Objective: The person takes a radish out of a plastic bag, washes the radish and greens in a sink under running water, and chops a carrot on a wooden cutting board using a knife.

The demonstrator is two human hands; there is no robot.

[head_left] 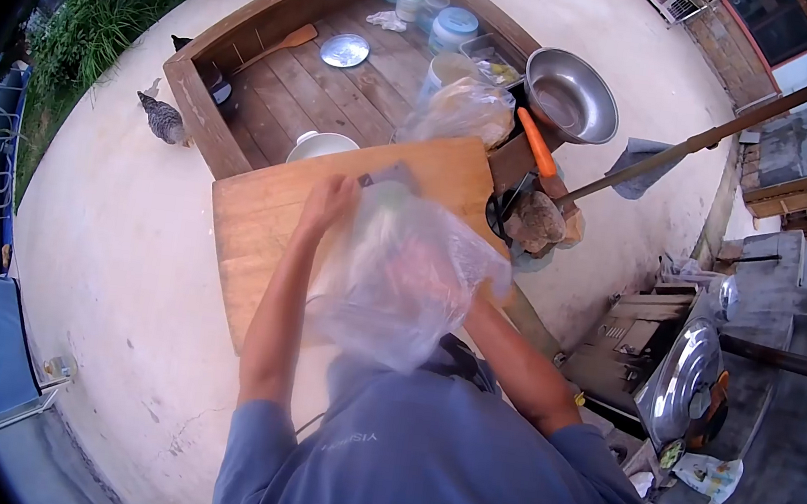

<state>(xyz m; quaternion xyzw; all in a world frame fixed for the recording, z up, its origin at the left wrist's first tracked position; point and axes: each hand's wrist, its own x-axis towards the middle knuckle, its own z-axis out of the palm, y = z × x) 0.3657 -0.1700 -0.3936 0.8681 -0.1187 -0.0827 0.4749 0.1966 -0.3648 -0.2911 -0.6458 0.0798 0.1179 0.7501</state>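
Observation:
A large clear plastic bag (399, 292) with something pale green and white inside bulges over the wooden board (261, 224), close to my body. My left hand (332, 199) is at the bag's upper left side, fingers curled and closed on its edge. My right hand (427, 263) shows only as a blurred pink shape through the plastic; its fingers cannot be made out. A dark flat object (390, 177) lies on the board just beyond the bag, partly covered by it.
Behind the board, a wooden tray table (332, 92) holds a white bowl (324, 146), a metal plate (345, 50), jars and another plastic bag (471, 109). A steel basin (572, 96), an orange handle (535, 142) and a slanting pole (710, 137) are at right. A bird (163, 119) stands left.

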